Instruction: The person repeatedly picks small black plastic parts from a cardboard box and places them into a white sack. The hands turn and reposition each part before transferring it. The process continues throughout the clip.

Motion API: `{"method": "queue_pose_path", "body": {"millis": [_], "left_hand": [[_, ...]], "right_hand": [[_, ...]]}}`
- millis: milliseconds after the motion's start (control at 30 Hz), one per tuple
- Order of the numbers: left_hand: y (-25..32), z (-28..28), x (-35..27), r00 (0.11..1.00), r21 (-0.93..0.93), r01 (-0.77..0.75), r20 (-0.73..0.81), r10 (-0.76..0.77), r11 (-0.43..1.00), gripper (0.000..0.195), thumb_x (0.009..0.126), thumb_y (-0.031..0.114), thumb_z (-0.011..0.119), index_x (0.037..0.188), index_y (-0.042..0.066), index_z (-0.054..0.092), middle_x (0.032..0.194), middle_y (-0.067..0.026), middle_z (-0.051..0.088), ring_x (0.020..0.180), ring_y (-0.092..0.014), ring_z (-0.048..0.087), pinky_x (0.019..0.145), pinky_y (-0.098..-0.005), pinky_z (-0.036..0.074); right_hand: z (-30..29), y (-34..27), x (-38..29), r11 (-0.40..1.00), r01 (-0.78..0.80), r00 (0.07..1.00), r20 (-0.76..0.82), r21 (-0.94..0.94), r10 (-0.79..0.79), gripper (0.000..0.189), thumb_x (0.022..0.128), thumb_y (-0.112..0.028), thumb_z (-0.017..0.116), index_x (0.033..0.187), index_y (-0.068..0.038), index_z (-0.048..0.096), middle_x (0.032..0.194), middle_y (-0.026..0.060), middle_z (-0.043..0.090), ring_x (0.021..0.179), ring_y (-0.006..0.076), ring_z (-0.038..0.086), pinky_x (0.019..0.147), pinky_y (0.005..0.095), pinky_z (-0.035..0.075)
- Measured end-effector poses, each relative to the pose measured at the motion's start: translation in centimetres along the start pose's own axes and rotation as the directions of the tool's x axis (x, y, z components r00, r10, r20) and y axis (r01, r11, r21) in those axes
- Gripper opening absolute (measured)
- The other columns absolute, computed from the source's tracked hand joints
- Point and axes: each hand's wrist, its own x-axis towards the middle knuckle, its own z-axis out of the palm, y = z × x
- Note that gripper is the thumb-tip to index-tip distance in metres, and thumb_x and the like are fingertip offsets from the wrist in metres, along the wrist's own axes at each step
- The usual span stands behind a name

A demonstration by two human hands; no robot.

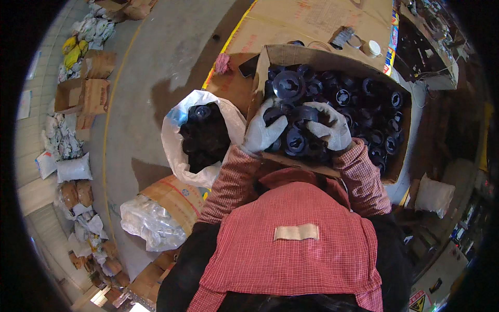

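Both my hands wear pale gloves and work over a cardboard box point(335, 59) filled with dark, round plastic parts point(343, 97). My left hand point(265, 126) curls around a dark round part point(273, 115) near the box's left side. Just to the right, my right hand point(331, 126) has its fingers around a dark ribbed part point(306, 114). A wider clear-rimmed dark disc point(288, 85) lies above my hands. Left of the box stands an open white sack point(174, 154) with more dark parts point(204, 132) in it.
On the cardboard-covered table point(273, 23) are a pink cloth point(222, 63), a dark brush-like thing point(341, 37), a ring point(354, 41) and a white cup-like container point(373, 48). A carton with clear plastic bags point(152, 224) sits at lower left. Cartons point(95, 95) and bags line the far left.
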Motion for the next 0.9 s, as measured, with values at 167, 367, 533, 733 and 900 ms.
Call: {"method": "queue_pose_path", "body": {"millis": [167,367,533,733,900], "left_hand": [[0.1,3.1,0.0,0.986,-0.202,0.111,-0.101,-0.133,0.973,0.040,0.093,0.004,0.077,0.130,0.003,0.061,0.114,-0.0043,0.069,0.103,-0.013,0.064,0.095,-0.0284,0.053],[-0.1,2.6,-1.0,0.992,-0.042,-0.096,0.077,0.099,0.994,0.032,0.096,0.007,0.072,0.126,0.002,0.060,0.114,-0.0083,0.070,0.104,-0.019,0.067,0.096,-0.0338,0.054],[0.0,0.1,-0.4,0.967,-0.307,-0.108,0.187,0.172,0.946,0.039,0.103,0.026,0.062,0.132,0.001,0.058,0.130,-0.0103,0.062,0.116,-0.019,0.060,0.104,-0.0363,0.049],[-1.2,0.6,-0.6,0.979,-0.274,-0.016,0.191,0.071,0.962,0.032,0.101,0.016,0.064,0.129,0.002,0.059,0.122,-0.0058,0.064,0.110,-0.015,0.061,0.102,-0.0330,0.050],[-0.7,0.6,-1.0,0.996,0.069,-0.092,0.022,0.090,0.993,0.036,0.091,0.011,0.077,0.122,0.004,0.062,0.124,-0.0102,0.063,0.114,-0.019,0.061,0.101,-0.0352,0.050]], "right_hand": [[2.0,0.4,-1.1,0.906,-0.105,0.983,-0.095,0.410,0.157,0.049,0.099,-0.012,0.066,0.145,-0.002,0.052,0.116,0.0065,0.068,0.102,0.0173,0.065,0.093,0.0308,0.056],[1.7,3.0,-1.4,0.895,-0.014,0.995,-0.083,0.447,0.057,0.030,0.104,-0.014,0.056,0.134,-0.007,0.059,0.104,0.0014,0.064,0.088,0.0117,0.062,0.083,0.0268,0.056],[1.4,4.8,-0.8,0.779,-0.131,0.983,-0.023,0.613,0.184,0.055,0.099,-0.014,0.069,0.148,-0.005,0.046,0.120,0.0044,0.062,0.098,0.0136,0.062,0.090,0.0314,0.056],[1.7,3.8,0.1,0.966,-0.112,0.989,0.116,0.233,0.087,0.061,0.097,-0.018,0.075,0.149,-0.002,0.048,0.135,0.0096,0.063,0.120,0.0182,0.060,0.106,0.0331,0.049],[-1.4,0.0,-0.6,0.915,-0.383,0.924,0.034,0.130,0.382,0.034,0.104,-0.023,0.065,0.132,-0.004,0.068,0.119,0.0045,0.071,0.107,0.0123,0.064,0.094,0.0287,0.052]]}}
